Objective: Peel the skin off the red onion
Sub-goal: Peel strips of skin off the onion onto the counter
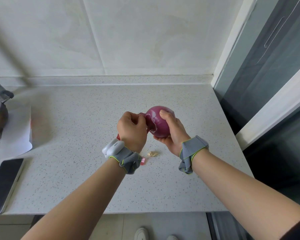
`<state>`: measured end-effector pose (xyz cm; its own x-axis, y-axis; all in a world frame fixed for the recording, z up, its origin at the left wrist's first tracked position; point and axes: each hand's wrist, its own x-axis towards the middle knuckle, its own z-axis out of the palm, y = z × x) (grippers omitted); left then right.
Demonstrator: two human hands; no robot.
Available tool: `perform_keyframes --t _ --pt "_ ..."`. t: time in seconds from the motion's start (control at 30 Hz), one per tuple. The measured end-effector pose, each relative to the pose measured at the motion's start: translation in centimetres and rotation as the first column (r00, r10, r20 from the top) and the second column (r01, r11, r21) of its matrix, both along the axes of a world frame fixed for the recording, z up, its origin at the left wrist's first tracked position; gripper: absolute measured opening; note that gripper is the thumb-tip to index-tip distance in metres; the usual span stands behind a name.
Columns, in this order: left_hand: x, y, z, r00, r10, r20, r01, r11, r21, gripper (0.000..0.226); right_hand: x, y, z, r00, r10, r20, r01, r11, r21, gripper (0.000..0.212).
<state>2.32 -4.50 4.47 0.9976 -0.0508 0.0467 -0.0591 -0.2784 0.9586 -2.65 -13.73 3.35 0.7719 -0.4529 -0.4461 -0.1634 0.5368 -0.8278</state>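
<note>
A: Position of red onion (160,122)?

B: Held in the air above the speckled countertop (87,132), well clear of the surface. Cradled from the right and below by the right hand (171,134), thumb pressed on the upper face, fingers curled underneath.

A: Left hand (131,129)?

B: Closed in a pinch on a flap of skin (148,126) at the onion's left side. Flap lifted off the bulb, attached along its lower run.

A: Axis, and relation governing next pull?

B: Long axis judged roughly up-down, slightly tilted; root or stem end not discernible. Onion just right of the left hand, touching it at the pinch. Left hand the nearer to the loose edge; right serving only as anchor. Pull judged to go leftward and down, away from the bulb, along the axis.

A: Surfaces?

B: Bulb round, glossy, deep purple. Pale whitish streaks where the outer layer had torn. Skin thin, papery, likely to rip into strips rather than come off whole. Most of the bulb apparently covered.

A: Debris?

B: Small tan scrap (152,153) and a pink fragment (143,161) on the counter beneath the wrists. Phone (4,184) near the left edge, well apart.
</note>
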Motion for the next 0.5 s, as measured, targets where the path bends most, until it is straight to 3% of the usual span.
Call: perform_keyframes --t 0.3,0.5 --pt "0.3 -0.1 0.4 0.967 0.065 -0.245 -0.092 0.991 -0.098 0.012 -0.2 0.2 0.2 0.999 -0.026 0.025 0.025 0.999 0.024 0.050" --pt "1.2 -0.2 0.4 0.830 0.070 -0.553 -0.253 0.931 -0.261 0.016 -0.1 0.1 0.4 0.998 -0.019 0.066 0.018 1.000 0.024 0.049"
